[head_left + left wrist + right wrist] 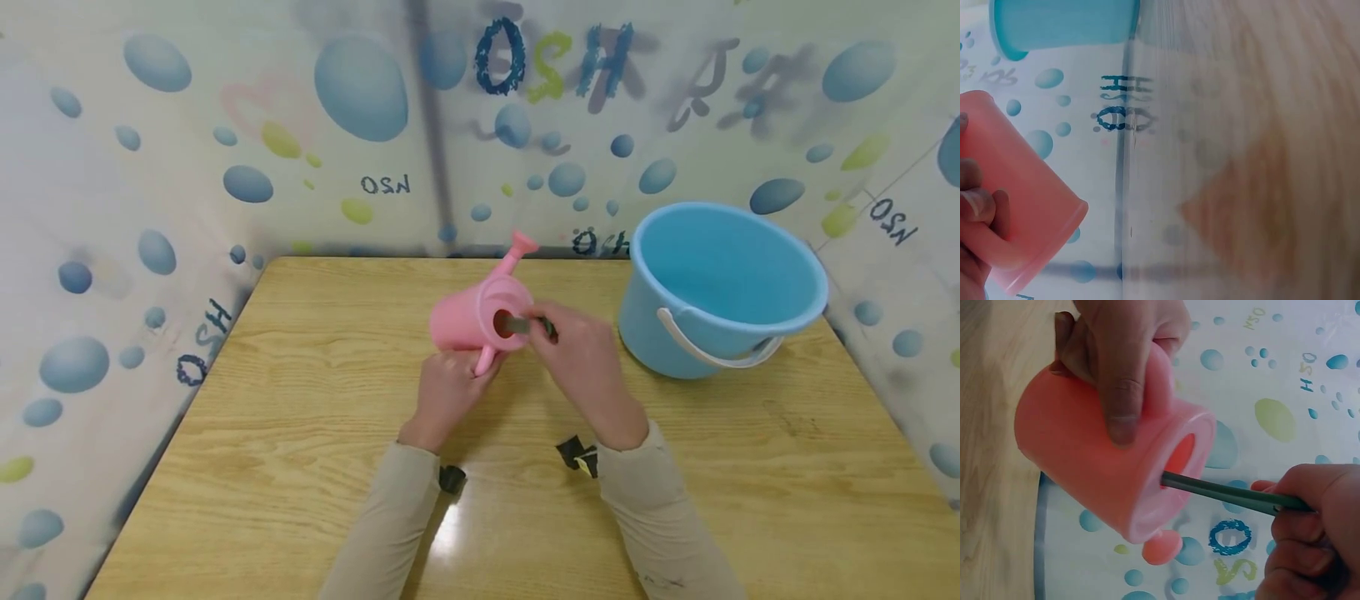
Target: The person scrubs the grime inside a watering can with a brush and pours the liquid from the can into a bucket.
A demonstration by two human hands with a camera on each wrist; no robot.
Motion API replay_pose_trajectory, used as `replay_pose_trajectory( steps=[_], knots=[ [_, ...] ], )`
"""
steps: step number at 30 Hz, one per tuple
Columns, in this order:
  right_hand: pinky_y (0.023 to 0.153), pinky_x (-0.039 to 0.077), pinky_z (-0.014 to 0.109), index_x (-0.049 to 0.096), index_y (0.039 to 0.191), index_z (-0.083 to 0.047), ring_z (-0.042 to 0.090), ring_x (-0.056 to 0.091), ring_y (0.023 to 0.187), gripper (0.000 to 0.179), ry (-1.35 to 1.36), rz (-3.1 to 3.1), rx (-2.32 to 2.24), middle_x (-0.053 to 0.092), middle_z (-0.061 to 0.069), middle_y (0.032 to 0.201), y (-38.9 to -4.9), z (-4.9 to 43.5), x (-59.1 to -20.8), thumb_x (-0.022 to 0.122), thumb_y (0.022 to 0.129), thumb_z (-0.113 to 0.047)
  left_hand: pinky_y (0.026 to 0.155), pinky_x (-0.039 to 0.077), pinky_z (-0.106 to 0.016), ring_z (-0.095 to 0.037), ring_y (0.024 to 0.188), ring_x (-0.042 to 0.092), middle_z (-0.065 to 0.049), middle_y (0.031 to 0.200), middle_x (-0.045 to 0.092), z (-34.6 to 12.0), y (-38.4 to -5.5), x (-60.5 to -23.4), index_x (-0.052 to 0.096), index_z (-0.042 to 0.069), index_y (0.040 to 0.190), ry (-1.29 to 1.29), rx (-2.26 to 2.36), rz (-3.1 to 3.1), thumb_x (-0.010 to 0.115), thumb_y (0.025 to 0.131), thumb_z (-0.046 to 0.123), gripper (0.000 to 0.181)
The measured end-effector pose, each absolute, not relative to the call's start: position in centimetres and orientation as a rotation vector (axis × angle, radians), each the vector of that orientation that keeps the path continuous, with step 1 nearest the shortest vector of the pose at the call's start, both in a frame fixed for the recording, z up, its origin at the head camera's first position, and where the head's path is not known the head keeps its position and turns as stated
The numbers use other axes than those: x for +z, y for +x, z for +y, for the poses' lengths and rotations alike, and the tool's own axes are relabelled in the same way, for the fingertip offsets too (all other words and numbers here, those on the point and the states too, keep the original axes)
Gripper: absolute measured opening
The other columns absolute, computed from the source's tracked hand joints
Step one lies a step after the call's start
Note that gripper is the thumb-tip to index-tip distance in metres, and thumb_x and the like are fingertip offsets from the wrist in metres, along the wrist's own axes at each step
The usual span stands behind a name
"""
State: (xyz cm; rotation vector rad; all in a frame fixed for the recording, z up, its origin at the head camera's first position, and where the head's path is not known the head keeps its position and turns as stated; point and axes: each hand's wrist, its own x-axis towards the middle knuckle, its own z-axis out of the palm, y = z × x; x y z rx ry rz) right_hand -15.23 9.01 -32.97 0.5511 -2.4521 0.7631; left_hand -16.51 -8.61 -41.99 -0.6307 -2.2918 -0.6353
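A pink watering can (457, 321) is held tilted above the table, its round top opening facing right and its spout pointing to the back. My left hand (450, 385) grips it by the handle, the thumb (1124, 403) lying along the can's body in the right wrist view. In my right hand (581, 354) is a slim dark green stick-like tool (1229, 492), gripped with curled fingers. Its front end passes into the can's opening and is hidden inside, so its kind cannot be told. The left wrist view shows the can's base end (1054, 231) and a few left fingers.
A light blue bucket (660, 333) with a white handle (712, 354) stands on the wooden table (300, 375) to the right of my right hand. Spotted sheeting (285, 100) hangs behind and at both sides. Small black pieces (573, 452) show beside the sleeve cuffs.
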Motion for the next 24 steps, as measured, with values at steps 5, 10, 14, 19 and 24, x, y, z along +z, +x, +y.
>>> replay_pose_trajectory(
  steps=[5, 10, 14, 19, 24],
  knots=[
    [0.042, 0.031, 0.021, 0.068, 0.093, -0.009, 0.008, 0.038, 0.047, 0.015, 0.572, -2.429, 0.752, 0.058, 0.0, 0.067, -14.8, 9.3, -32.2, 0.057, 0.084, -0.012, 0.037, 0.026, -0.025, -0.01, 0.038, 0.031, 0.008, 0.043, 0.028, -8.7, -16.6, -42.0, 0.031, 0.018, 0.044, -0.619, -0.628, -2.272, 0.063, 0.081, 0.034, 0.051],
    [0.042, 0.032, 0.022, 0.068, 0.093, -0.009, 0.009, 0.039, 0.047, 0.014, 0.592, -2.409, 0.764, 0.058, 0.0, 0.067, -14.7, 9.4, -32.1, 0.058, 0.083, -0.011, 0.036, 0.024, -0.024, -0.009, 0.038, 0.029, 0.009, 0.043, 0.026, -8.7, -16.6, -41.8, 0.031, 0.017, 0.045, -0.622, -0.617, -2.272, 0.065, 0.079, 0.033, 0.051],
    [0.043, 0.033, 0.021, 0.068, 0.092, -0.009, 0.008, 0.041, 0.047, 0.014, 0.6, -2.395, 0.747, 0.06, 0.001, 0.067, -14.9, 9.3, -32.3, 0.058, 0.083, -0.011, 0.037, 0.022, -0.023, -0.008, 0.039, 0.026, 0.008, 0.044, 0.025, -8.5, -16.4, -41.4, 0.031, 0.017, 0.047, -0.644, -0.611, -2.275, 0.064, 0.08, 0.034, 0.05],
    [0.043, 0.032, 0.021, 0.069, 0.092, -0.009, 0.007, 0.04, 0.047, 0.015, 0.604, -2.387, 0.703, 0.06, 0.0, 0.065, -15.2, 9.1, -32.7, 0.057, 0.082, -0.01, 0.038, 0.02, -0.021, -0.007, 0.039, 0.025, 0.008, 0.044, 0.025, -8.3, -16.0, -40.8, 0.031, 0.016, 0.048, -0.666, -0.633, -2.29, 0.062, 0.082, 0.035, 0.05],
    [0.041, 0.029, 0.022, 0.069, 0.092, -0.01, 0.007, 0.039, 0.046, 0.016, 0.613, -2.362, 0.715, 0.059, -0.001, 0.064, -15.2, 9.0, -32.7, 0.056, 0.083, -0.01, 0.038, 0.02, -0.021, -0.006, 0.038, 0.025, 0.007, 0.043, 0.026, -8.3, -16.0, -40.7, 0.031, 0.016, 0.048, -0.667, -0.633, -2.29, 0.061, 0.083, 0.034, 0.05]
  ],
)
